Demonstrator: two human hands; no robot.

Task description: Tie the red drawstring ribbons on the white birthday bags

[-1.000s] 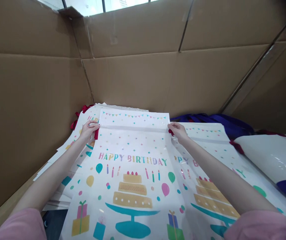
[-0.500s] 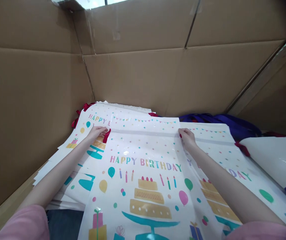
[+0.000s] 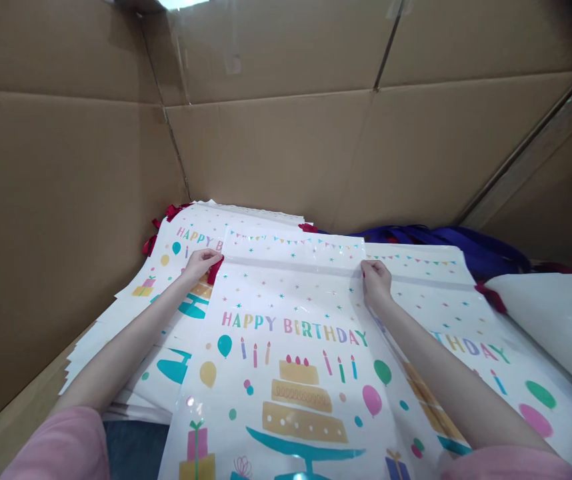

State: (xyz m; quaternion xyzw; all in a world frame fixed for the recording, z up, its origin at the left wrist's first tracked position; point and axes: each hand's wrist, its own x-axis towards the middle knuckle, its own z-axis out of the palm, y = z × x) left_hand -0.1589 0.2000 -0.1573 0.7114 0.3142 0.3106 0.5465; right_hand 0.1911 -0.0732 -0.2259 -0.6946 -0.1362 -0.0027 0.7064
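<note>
A large white gift bag (image 3: 286,293) printed HAPPY BIRTHDAY, with a cake, candles and balloons, lies flat before me. My left hand (image 3: 204,261) pinches its upper left edge, where a piece of red ribbon (image 3: 215,269) hangs at the fingers. On the opposite side, my right hand (image 3: 377,280) grips the upper right edge with fingers closed. Beneath and to the left is a fanned stack of the same bags (image 3: 161,267). Another matching bag (image 3: 431,273) lies under my right forearm. The held bag's lower end runs out of view.
Tall cardboard walls (image 3: 276,153) enclose the far and left sides. Blue straps (image 3: 431,240) lie along the back right. A glossy white bag (image 3: 551,320) with red ribbon bulges at the right. More red ribbons (image 3: 151,243) stick out from the left stack.
The view has shifted slightly. Both hands keep hold of the same bag at its upper edges, and the bag lies almost where it was.
</note>
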